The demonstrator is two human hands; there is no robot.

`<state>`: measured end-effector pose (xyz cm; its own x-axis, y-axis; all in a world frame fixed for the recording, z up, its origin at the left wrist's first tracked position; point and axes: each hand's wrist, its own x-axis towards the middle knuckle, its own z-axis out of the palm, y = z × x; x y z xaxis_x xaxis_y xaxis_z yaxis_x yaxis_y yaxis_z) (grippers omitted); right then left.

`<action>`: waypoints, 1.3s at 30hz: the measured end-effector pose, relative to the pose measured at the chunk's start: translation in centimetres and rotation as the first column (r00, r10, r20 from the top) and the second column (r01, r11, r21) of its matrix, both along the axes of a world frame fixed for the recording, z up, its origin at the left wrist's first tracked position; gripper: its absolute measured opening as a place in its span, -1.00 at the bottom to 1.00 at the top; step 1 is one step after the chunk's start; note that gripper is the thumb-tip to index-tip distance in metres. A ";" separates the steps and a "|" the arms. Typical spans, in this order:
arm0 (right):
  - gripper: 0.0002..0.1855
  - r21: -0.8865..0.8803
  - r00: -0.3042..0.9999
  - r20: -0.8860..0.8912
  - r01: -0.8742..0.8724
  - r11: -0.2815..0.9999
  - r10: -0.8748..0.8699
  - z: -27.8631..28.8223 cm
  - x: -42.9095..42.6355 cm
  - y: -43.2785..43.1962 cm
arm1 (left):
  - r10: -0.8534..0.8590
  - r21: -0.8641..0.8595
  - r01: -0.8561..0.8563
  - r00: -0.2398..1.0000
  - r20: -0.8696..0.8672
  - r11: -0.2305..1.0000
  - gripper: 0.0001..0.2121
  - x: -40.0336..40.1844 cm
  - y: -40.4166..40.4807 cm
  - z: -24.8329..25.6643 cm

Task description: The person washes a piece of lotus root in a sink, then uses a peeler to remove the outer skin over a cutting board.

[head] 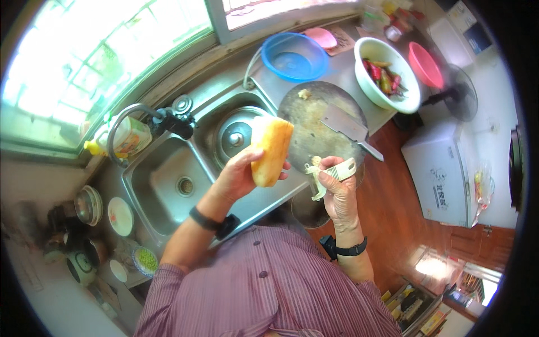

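My left hand (242,172) grips a thick, pale orange piece of vegetable or fruit (273,153), its surface looking peeled and its upper end cut flat. It is held above the edge of the sink. A cream-handled peeler (342,169) is in my right hand (339,189), its head apart from the orange piece. Beyond that hand lies a round, worn chopping board (301,135) with a broad cleaver (343,124) on it, the handle jutting past the rim. A small pale scrap (304,94) rests near the board's far side.
A steel double sink (156,185) with a black faucet (177,122) lies left; a round metal lid (236,139) sits in one basin. A blue basin (294,59) and a white bowl (362,80) of peppers (384,78) stand behind. Right are a fan (459,92) and white chest freezer (438,177).
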<state>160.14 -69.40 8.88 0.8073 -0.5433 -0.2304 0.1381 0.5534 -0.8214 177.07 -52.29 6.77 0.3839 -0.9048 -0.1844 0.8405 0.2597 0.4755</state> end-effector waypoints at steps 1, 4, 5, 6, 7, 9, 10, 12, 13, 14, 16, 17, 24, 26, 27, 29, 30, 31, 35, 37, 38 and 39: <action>-0.71 -0.048 1.000 0.000 0.006 0.999 -0.006 0.5 -0.5 -0.6 | -0.033 0.015 0.033 0.999 0.035 0.999 -0.39 -0.2 -1.3 0.1; -0.74 -0.244 0.989 -0.093 0.089 0.966 -0.115 0.5 -1.9 -1.8 | -0.103 0.090 0.096 0.992 0.077 0.991 -0.40 -1.2 -5.1 -1.1; -0.77 -0.306 0.987 -0.088 0.103 0.946 -0.135 0.5 -2.2 -2.2 | -0.110 0.105 0.108 0.994 0.008 0.989 -0.41 -1.8 -6.3 -1.5; -0.78 -0.307 0.986 -0.086 0.113 0.945 -0.146 0.2 -2.4 -2.7 | -0.112 0.120 0.119 0.992 -0.060 0.986 -0.42 -2.4 -7.4 -1.9; -0.77 -0.293 0.982 -0.076 0.145 0.945 -0.174 0.2 -2.5 -3.0 | -0.122 0.166 0.139 0.987 -0.108 0.976 -0.42 -3.0 -8.4 -2.5; -0.77 -0.283 0.978 -0.061 0.176 0.943 -0.201 -0.2 -2.4 -3.4 | -0.124 0.226 0.158 0.980 -0.158 0.961 -0.42 -4.6 -9.8 -3.0; -0.76 -0.290 0.979 -0.058 0.173 0.941 -0.198 -0.6 -2.3 -3.5 | -0.128 0.202 0.173 0.968 -0.218 0.964 -0.42 -5.1 -10.3 -3.8; -0.75 -0.337 0.980 -0.075 0.150 0.929 -0.186 -1.3 -2.1 -3.6 | -0.190 0.126 0.221 0.957 -0.220 0.967 -0.44 -5.9 -11.3 -4.6; -0.75 -0.367 0.981 -0.057 0.154 0.917 -0.187 -1.9 -1.9 -3.7 | -0.169 0.185 0.206 0.965 -0.200 0.961 -0.44 -6.4 -11.6 -5.0; -0.74 -0.398 0.982 -0.038 0.157 0.904 -0.187 -2.6 -1.7 -3.8 | -0.148 0.242 0.188 0.973 -0.177 0.952 -0.45 -6.6 -11.9 -4.7; -0.74 -0.393 0.983 -0.044 0.148 0.908 -0.179 -3.2 -1.4 -4.0 | -0.142 0.287 0.190 0.973 -0.180 0.939 -0.44 -6.4 -11.7 -5.6; -0.74 -0.393 0.985 -0.047 0.137 0.909 -0.169 -3.6 -1.1 -4.1 | -0.155 0.315 0.201 0.974 -0.164 0.927 -0.44 -6.3 -11.5 -5.5; -0.75 -0.319 0.990 -0.049 0.109 0.941 -0.131 -5.5 1.6 -5.4 | -0.247 0.455 0.257 0.966 -0.081 0.853 -0.44 -4.7 -10.5 -4.7; -0.78 -0.248 0.992 -0.025 0.111 0.962 -0.121 -5.9 2.5 -5.7 | -0.256 0.474 0.271 0.962 -0.097 0.838 -0.44 -4.2 -10.1 -5.0; -0.79 -0.274 0.989 -0.036 0.126 0.953 -0.141 -6.5 2.8 -5.7 | -0.264 0.489 0.281 0.959 -0.104 0.826 -0.44 -4.0 -10.1 -5.0; -0.81 -0.285 0.984 -0.046 0.154 0.946 -0.174 -7.4 3.3 -5.7 | -0.277 0.493 0.293 0.955 -0.106 0.819 -0.44 -3.5 -10.1 -5.2; -0.81 -0.290 0.983 -0.055 0.151 0.945 -0.174 -7.6 3.5 -5.9 | -0.289 0.503 0.300 0.952 -0.103 0.810 -0.44 -3.3 -10.0 -5.3; -0.82 -0.266 0.974 -0.075 0.188 0.945 -0.215 -7.7 3.9 -6.1 | -0.288 0.498 0.305 0.951 -0.111 0.812 -0.44 -3.1 -9.9 -5.4; -0.85 -0.229 0.954 -0.098 0.257 0.939 -0.285 -9.2 5.5 -6.2 | -0.340 0.483 0.361 0.931 -0.134 0.798 -0.44 -2.3 -9.1 -6.2; -0.85 -0.219 0.951 -0.102 0.266 0.939 -0.293 -10.5 6.0 -6.3 | -0.328 0.472 0.361 0.932 -0.154 0.804 -0.44 -2.1 -8.6 -6.3; -0.86 -0.174 0.946 -0.105 0.286 0.942 -0.306 -11.3 6.2 -6.6 | -0.340 0.481 0.372 0.927 -0.156 0.794 -0.43 -2.1 -8.4 -6.2; -0.87 -0.130 0.941 -0.109 0.305 0.943 -0.319 -12.0 6.3 -6.8 | -0.352 0.490 0.383 0.923 -0.158 0.783 -0.43 -2.1 -8.1 -6.2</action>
<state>166.42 -76.25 -3.08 0.5610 -0.7909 -0.2446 0.1800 0.4049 -0.8965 174.96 -60.42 0.62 0.0167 -0.7495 -0.6618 0.8518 -0.3359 0.4019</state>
